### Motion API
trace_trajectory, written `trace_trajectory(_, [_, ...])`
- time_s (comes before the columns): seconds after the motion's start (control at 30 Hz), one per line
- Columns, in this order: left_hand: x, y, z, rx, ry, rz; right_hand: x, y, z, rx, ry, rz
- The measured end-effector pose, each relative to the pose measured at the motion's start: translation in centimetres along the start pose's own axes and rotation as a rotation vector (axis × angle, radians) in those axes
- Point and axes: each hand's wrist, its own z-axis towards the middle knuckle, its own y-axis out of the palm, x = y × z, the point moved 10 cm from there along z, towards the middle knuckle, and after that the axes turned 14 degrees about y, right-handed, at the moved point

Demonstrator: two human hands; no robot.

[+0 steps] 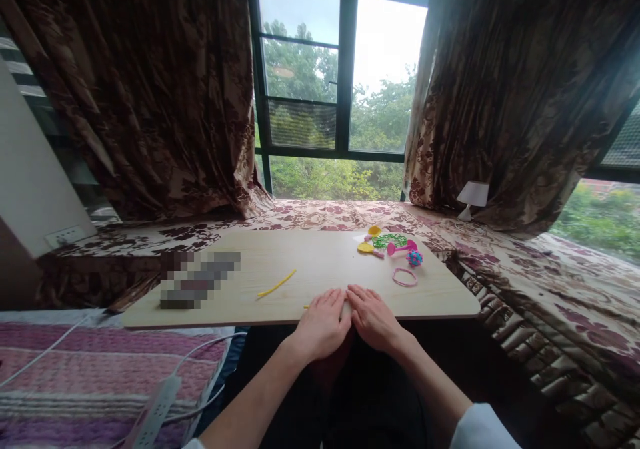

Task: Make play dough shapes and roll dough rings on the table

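Observation:
My left hand (324,316) lies palm down at the table's front edge, fingers stretched out. A small yellow end (307,307) pokes out at its left side; the rest is hidden beneath the hand. Close against it, my right hand (371,310) also rests flat with its fingers extended, and the fingertips of both hands nearly meet. Whether anything lies under the right hand, I cannot tell. A thin, slightly bent yellow strip (277,284) lies on the pale wooden table (225,316), to the left of and beyond my hands.
Toward the table's back right are two yellow pieces with pink ends (367,248), a tangle of green loops (391,240), a pink dumbbell-shaped toy (401,248), a blue knobbly ball (415,258) and a pink ring (405,276). A blurred-out item (200,282) occupies the left.

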Motion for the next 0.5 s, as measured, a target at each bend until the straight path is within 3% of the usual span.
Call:
trace_trajectory(0.07, [0.6,1.0,-0.9,-0.052,0.007,0.000,-0.5,0.8,-1.1,-0.058,-0.042,-0.041])
trace_trajectory(0.2, [1.1,1.4,-1.9,-0.069,0.062,0.018,-0.7,0.7,-3.2,-0.061,-0.110,-0.051])
trace_trajectory(0.4, [-0.8,1.6,-0.2,-0.132,-0.003,0.067,-0.1,0.9,-1.4,-0.060,-0.055,-0.110])
trace_trajectory(0.5, [-0.3,1.6,-1.1,-0.108,0.033,0.083,-0.3,0.9,-1.8,-0.062,-0.081,-0.123])
